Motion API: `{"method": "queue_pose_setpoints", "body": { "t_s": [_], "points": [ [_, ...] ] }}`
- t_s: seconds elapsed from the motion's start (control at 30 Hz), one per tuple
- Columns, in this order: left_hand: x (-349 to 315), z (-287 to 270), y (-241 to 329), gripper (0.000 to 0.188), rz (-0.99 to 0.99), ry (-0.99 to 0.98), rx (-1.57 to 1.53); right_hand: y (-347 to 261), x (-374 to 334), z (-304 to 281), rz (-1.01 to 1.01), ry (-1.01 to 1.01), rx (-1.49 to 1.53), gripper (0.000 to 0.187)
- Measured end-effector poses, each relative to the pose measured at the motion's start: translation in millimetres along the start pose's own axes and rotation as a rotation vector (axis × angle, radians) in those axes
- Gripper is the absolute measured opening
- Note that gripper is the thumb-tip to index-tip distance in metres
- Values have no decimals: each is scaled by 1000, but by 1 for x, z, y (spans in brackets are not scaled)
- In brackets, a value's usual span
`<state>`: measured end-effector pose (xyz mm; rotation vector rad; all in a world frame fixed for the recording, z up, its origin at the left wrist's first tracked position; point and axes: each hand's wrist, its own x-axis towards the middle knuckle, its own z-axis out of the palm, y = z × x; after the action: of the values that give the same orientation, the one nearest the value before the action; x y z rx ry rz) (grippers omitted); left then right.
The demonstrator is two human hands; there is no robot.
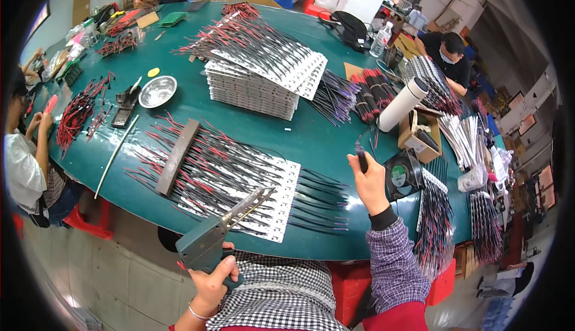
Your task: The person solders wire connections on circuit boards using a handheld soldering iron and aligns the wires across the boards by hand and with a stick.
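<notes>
My left hand [209, 283], low at the front, is wrapped round the grip of a green pistol-shaped solder-feed gun [203, 241]. Its long metal nose slants up over a white board panel [278, 214] with rows of black and red wires. A heavy dark metal bar [178, 157] lies across the wires at left. To the right of the panel, my right hand [371, 182] is closed round the dark handle of what looks like a soldering iron [362, 160], pointing away from me. Loose black wire ends [320, 196] stick out between panel and right hand.
Behind the panel rises a stack of white boards [251, 91] with wires on top. A metal bowl [158, 91] stands left of it. At right are a white thermos [404, 103], a cardboard box [419, 136] and a black stand [402, 174]. Other people sit around the green table [257, 133].
</notes>
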<state>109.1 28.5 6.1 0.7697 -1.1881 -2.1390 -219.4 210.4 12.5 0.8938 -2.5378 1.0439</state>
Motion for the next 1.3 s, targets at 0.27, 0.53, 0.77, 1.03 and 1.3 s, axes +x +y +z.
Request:
{"method": "queue_pose_setpoints", "body": {
  "t_s": [0.27, 0.53, 0.77, 1.03, 1.3],
  "points": [
    [-3, 3, 3, 32, -6, -44, 85, -14, 23, -8, -451, -413, -1203, 8],
    [-17, 10, 7, 34, 6, 82, 240, -5, 10, 47, -560, -660, -1406, 12],
    [-18, -23, -6, 40, -60, 60, 177, -52, -20, -7, -398, -300, -552, 11],
    [-28, -21, 0, 38, -116, -17, 258, -73, -106, 24, -414, -253, -39, 40],
    [-43, -32, -9, 28, -157, -21, 529, -72, -124, 39, -387, -292, -8, 43]
  ]
}}
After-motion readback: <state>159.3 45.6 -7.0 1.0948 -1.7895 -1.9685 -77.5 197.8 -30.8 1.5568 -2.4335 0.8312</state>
